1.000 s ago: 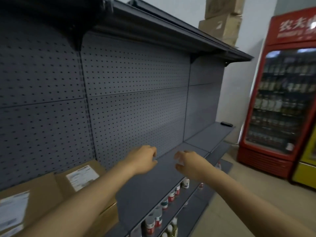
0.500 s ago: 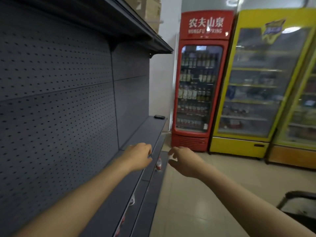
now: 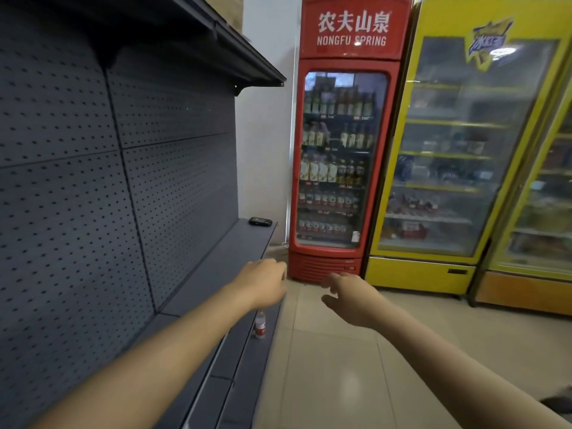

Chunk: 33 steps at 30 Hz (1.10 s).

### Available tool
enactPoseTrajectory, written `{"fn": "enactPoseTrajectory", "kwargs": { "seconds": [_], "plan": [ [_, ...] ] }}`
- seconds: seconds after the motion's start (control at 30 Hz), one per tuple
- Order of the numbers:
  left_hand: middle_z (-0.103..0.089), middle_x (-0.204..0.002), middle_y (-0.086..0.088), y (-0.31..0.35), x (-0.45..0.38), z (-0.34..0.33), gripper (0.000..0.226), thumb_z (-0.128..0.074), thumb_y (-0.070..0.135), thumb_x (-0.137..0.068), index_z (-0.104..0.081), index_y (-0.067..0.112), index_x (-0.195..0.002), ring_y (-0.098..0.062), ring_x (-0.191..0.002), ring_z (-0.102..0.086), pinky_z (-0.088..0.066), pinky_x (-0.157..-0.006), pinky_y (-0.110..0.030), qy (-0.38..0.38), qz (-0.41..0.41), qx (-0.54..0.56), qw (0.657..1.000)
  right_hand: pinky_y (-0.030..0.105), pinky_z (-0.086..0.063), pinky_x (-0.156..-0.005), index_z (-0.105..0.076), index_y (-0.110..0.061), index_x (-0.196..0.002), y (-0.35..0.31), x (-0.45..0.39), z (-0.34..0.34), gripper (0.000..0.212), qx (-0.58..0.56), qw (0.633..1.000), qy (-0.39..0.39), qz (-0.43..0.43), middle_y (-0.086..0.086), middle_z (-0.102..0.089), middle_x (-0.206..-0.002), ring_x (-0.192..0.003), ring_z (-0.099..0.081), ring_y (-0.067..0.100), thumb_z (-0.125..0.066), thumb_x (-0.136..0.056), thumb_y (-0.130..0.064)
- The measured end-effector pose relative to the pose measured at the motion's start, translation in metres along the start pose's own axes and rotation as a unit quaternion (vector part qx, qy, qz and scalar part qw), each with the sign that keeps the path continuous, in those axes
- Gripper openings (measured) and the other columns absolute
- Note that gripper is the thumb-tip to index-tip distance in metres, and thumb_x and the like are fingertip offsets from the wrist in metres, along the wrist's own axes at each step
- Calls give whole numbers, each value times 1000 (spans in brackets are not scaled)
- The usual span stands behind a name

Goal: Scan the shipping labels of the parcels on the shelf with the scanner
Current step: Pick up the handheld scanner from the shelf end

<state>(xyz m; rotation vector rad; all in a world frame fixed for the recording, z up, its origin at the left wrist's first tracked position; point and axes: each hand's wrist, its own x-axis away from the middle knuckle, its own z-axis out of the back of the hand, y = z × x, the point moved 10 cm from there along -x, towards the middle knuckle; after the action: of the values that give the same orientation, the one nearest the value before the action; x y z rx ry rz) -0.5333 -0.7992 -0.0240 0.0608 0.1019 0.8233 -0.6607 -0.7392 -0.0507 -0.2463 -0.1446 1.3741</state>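
A small black device, likely the scanner (image 3: 260, 221), lies flat at the far end of the grey shelf (image 3: 229, 258), well beyond both hands. My left hand (image 3: 263, 281) hovers over the shelf's front edge, fingers loosely curled, holding nothing. My right hand (image 3: 346, 292) is held out over the floor to the right of the shelf, fingers apart and empty. No parcels are in view now.
A dark pegboard wall (image 3: 93, 196) backs the shelf, with an upper shelf (image 3: 241, 54) overhead. A small red-labelled bottle (image 3: 260, 325) stands on the lower shelf. A red drinks fridge (image 3: 340, 150) and a yellow fridge (image 3: 458, 150) stand ahead on the tiled floor (image 3: 325, 366).
My view has swung right along the shelf: the parcels at the left have left the frame and the fridges have come in. Both hands stay out in front, empty.
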Motion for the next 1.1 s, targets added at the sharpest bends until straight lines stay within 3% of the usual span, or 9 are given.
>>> {"fn": "enactPoseTrajectory", "kwargs": {
  "seconds": [0.23, 0.43, 0.57, 0.7, 0.93, 1.1],
  "plan": [
    [-57, -118, -6, -47, -108, -32, 30, -52, 30, -94, -55, 13, -118, -24, -105, -57, -46, -91, -36, -37, 15, -2, 999, 33, -48, -95, -56, -19, -127, 31, -112, -10, 38, -16, 1000, -5, 9, 3, -60, -126, -113, -56, 21, -55, -93, -35],
    [-57, -114, -4, -99, -224, -35, 27, -54, 29, -93, -56, 14, -115, -22, -100, -57, -40, -79, -29, -26, 19, 26, 999, 33, -49, -89, -57, -17, -120, 56, -231, -14, 33, -7, 1000, -13, 2, 5, -60, -122, -107, -57, 23, -55, -92, -33],
    [-56, -115, -4, -124, -300, -39, 29, -55, 31, -93, -55, 14, -117, -22, -101, -56, -41, -81, -30, -46, 17, 25, 998, 30, -51, -84, -59, -17, -116, 73, -302, -9, 28, -22, 1000, -14, -4, 5, -63, -117, -101, -61, 22, -56, -92, -31],
    [-56, -113, -4, -129, -365, -47, 27, -53, 31, -94, -55, 14, -115, -21, -95, -56, -43, -76, -29, -39, 8, 30, 999, 33, -51, -86, -57, -14, -119, 100, -361, -10, 32, -31, 999, -14, -18, 7, -62, -119, -104, -59, 24, -57, -91, -31],
    [-56, -119, -7, -140, -488, -86, 29, -52, 28, -93, -55, 12, -117, -24, -104, -57, -48, -88, -36, -68, 12, 14, 998, 41, -52, -89, -57, -13, -117, 151, -473, -22, 34, -28, 999, -33, -13, 9, -63, -117, -102, -60, 29, -55, -89, -33],
    [-57, -117, -6, -148, -588, -90, 30, -52, 26, -92, -56, 11, -118, -24, -101, -58, -47, -83, -34, -67, 30, 35, 997, 32, -53, -79, -58, -13, -114, 194, -561, -14, 27, -24, 999, -42, 4, 6, -65, -109, -93, -62, 23, -54, -91, -29]
  ]
}}
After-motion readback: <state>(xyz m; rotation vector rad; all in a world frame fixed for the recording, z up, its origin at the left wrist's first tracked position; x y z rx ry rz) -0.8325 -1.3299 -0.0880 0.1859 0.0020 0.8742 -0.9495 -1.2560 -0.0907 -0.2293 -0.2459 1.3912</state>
